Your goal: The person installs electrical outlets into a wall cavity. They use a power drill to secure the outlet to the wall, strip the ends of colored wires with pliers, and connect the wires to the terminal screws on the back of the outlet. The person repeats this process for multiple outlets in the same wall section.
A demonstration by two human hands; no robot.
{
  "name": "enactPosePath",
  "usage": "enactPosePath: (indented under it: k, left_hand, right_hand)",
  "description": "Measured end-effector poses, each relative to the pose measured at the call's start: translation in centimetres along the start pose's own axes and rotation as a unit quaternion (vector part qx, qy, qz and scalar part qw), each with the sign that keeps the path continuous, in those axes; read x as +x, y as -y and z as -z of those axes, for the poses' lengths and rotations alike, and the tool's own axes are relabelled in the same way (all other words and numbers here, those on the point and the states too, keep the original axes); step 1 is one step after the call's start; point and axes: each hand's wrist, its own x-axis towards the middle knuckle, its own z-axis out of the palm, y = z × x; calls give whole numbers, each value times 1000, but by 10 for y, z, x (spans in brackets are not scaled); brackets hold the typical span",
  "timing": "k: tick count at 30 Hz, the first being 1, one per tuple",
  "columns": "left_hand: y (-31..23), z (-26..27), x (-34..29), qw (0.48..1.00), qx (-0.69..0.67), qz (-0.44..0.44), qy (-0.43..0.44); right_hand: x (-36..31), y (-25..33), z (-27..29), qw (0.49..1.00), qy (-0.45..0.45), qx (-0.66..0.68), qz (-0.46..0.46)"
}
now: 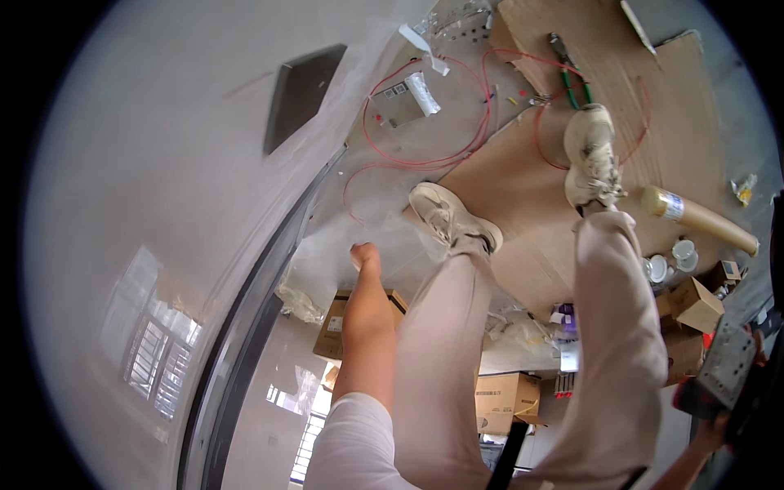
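Note:
My left hand (365,256) hangs over the grey floor beside my left leg, with its fingers curled closed. Nothing shows sticking out of it. At the lower right edge my right hand (714,429) grips a grey, hole-dotted metal piece with red and black parts (728,369). Dark shapes and the picture's rim hide part of that hand and of what it holds. My left shoe (447,214) stands at the edge of a flat cardboard sheet (523,212), and my right shoe (591,151) is over the sheet.
A red cable (425,166) lies in loops ahead, near green-handled pliers (569,77) and a grey box (400,104). A brown roll (698,219) and clear tubs (684,255) lie right, by open cartons (694,306). A glossy white wall (163,180) runs along the left; another carton (496,402) stands below.

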Motion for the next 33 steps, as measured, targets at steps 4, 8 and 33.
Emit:
enactPosePath:
  k: [4, 8, 33]
  left_hand:
    - [17, -23, 100, 990, -101, -41, -90]
    - [-7, -57, 124, 984, -155, -2, -85]
    - [-147, 576, -575, 776, -252, -578, -15]
  right_hand:
    - [11, -33, -32, 999, 44, -10, -8]
    - [22, -46, -41, 997, 64, -38, -3]
    - [-74, 381, -37, 913, 214, 266, 221]
